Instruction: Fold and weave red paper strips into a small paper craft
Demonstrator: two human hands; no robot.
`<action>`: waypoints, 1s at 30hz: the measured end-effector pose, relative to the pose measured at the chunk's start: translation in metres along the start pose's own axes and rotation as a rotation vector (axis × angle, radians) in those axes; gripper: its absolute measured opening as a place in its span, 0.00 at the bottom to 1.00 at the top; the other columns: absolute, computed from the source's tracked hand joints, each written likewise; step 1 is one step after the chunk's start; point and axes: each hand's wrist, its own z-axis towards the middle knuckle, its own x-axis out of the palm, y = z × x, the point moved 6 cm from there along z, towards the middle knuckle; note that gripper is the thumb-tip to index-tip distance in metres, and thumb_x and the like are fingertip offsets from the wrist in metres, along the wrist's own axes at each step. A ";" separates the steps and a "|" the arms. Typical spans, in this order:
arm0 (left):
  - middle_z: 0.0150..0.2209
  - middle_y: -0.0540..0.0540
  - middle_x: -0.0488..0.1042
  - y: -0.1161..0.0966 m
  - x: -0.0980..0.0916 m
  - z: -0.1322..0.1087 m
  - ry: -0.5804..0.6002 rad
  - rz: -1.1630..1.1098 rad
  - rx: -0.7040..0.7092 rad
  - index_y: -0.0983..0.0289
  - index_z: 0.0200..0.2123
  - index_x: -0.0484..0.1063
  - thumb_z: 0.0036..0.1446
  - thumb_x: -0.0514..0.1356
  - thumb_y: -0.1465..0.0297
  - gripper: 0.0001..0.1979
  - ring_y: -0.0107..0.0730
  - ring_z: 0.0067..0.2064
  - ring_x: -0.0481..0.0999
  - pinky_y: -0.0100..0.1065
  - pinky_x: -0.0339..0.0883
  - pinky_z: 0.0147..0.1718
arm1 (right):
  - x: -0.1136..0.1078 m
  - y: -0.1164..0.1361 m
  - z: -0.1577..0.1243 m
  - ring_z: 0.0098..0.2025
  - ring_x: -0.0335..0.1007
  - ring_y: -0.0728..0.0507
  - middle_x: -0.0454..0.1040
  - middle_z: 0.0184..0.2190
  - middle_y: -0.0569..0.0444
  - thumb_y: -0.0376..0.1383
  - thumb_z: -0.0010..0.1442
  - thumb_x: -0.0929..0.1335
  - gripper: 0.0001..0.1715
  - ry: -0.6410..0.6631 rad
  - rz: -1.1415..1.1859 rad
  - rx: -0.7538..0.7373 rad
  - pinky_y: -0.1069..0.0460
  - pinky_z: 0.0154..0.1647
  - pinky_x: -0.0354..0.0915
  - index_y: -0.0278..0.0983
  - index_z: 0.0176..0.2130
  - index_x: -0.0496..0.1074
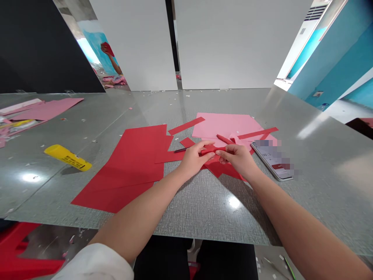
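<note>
A slim red piece lies between the left hand and the right hand, its long axis running roughly from nine o'clock to three. Neither hand is nearer: the left grip pinches its nine o'clock end between thumb and fingers, the right grip its three o'clock end. It appears to be paper, rolled or folded narrow; the fingers hide which.

Under the hands lies flat, angular red paper. From the piece, a dark, thin pen sits at nine o'clock, just beside the left hand; beyond it spread smooth, matt red sheets, then a rounded yellow tube, well apart. A straight-edged strip lies at ten, pink sheets between twelve and one, and a glossy phone near three. The grey desk has a fine woven-looking grain and a shine.
</note>
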 end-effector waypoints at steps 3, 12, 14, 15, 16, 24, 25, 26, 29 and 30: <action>0.47 0.56 0.72 0.000 0.000 0.000 0.003 -0.007 0.002 0.60 0.47 0.68 0.54 0.59 0.70 0.16 0.34 0.47 0.72 0.39 0.64 0.48 | 0.000 0.001 0.000 0.23 0.68 0.46 0.71 0.18 0.54 0.43 0.47 0.70 0.14 0.000 0.001 -0.003 0.48 0.30 0.65 0.36 0.21 0.68; 0.48 0.56 0.72 -0.002 0.001 0.000 0.025 0.003 0.010 0.60 0.48 0.67 0.54 0.58 0.71 0.16 0.35 0.48 0.71 0.39 0.64 0.49 | 0.003 -0.003 0.001 0.26 0.69 0.47 0.72 0.23 0.53 0.42 0.48 0.70 0.11 0.050 0.074 -0.049 0.47 0.34 0.66 0.36 0.26 0.72; 0.48 0.56 0.71 -0.003 0.002 0.000 0.028 0.012 0.017 0.60 0.48 0.66 0.54 0.58 0.71 0.17 0.35 0.49 0.71 0.39 0.64 0.48 | 0.005 -0.003 0.001 0.27 0.69 0.47 0.72 0.23 0.53 0.42 0.48 0.71 0.11 0.074 0.090 -0.053 0.47 0.34 0.66 0.36 0.28 0.73; 0.49 0.56 0.71 -0.003 0.002 0.000 0.022 0.016 0.023 0.59 0.48 0.66 0.53 0.58 0.71 0.18 0.34 0.49 0.71 0.38 0.64 0.48 | 0.006 -0.003 0.001 0.26 0.69 0.47 0.72 0.23 0.53 0.42 0.48 0.71 0.11 0.079 0.091 -0.046 0.46 0.34 0.67 0.36 0.28 0.73; 0.49 0.56 0.70 -0.004 0.002 -0.001 0.014 0.019 0.027 0.59 0.49 0.65 0.53 0.58 0.72 0.18 0.34 0.49 0.71 0.38 0.64 0.48 | 0.006 -0.003 0.000 0.26 0.68 0.46 0.72 0.23 0.53 0.42 0.47 0.71 0.11 0.081 0.091 -0.036 0.46 0.34 0.67 0.36 0.27 0.73; 0.45 0.55 0.70 -0.006 0.005 -0.001 0.042 -0.015 0.009 0.59 0.50 0.61 0.50 0.58 0.75 0.22 0.31 0.43 0.72 0.33 0.65 0.42 | 0.006 -0.003 0.000 0.24 0.67 0.48 0.72 0.22 0.52 0.41 0.47 0.71 0.11 0.069 0.093 -0.006 0.47 0.31 0.68 0.35 0.27 0.74; 0.44 0.55 0.70 -0.006 0.005 -0.001 0.042 -0.029 0.004 0.59 0.50 0.61 0.50 0.58 0.76 0.22 0.31 0.43 0.71 0.33 0.65 0.41 | 0.006 -0.003 0.000 0.24 0.67 0.48 0.72 0.22 0.53 0.41 0.47 0.71 0.11 0.066 0.092 -0.009 0.48 0.31 0.67 0.35 0.27 0.74; 0.42 0.55 0.70 -0.006 0.005 -0.001 0.046 -0.048 -0.007 0.59 0.50 0.61 0.50 0.57 0.76 0.23 0.30 0.41 0.71 0.32 0.65 0.39 | 0.005 -0.003 0.000 0.24 0.67 0.48 0.72 0.21 0.53 0.41 0.47 0.70 0.11 0.063 0.090 -0.011 0.48 0.31 0.68 0.35 0.27 0.74; 0.32 0.50 0.70 -0.002 0.004 0.000 0.044 -0.096 -0.062 0.59 0.50 0.60 0.50 0.57 0.76 0.23 0.25 0.33 0.70 0.30 0.65 0.34 | 0.001 0.001 0.000 0.24 0.67 0.48 0.72 0.21 0.54 0.42 0.47 0.71 0.12 0.033 0.082 -0.011 0.47 0.32 0.68 0.34 0.27 0.74; 0.29 0.48 0.69 0.000 0.002 0.001 0.033 -0.102 -0.077 0.59 0.50 0.60 0.50 0.57 0.75 0.22 0.24 0.31 0.70 0.29 0.64 0.33 | -0.002 0.002 0.000 0.24 0.67 0.48 0.72 0.21 0.54 0.42 0.47 0.71 0.12 0.014 0.080 -0.009 0.47 0.33 0.68 0.34 0.27 0.74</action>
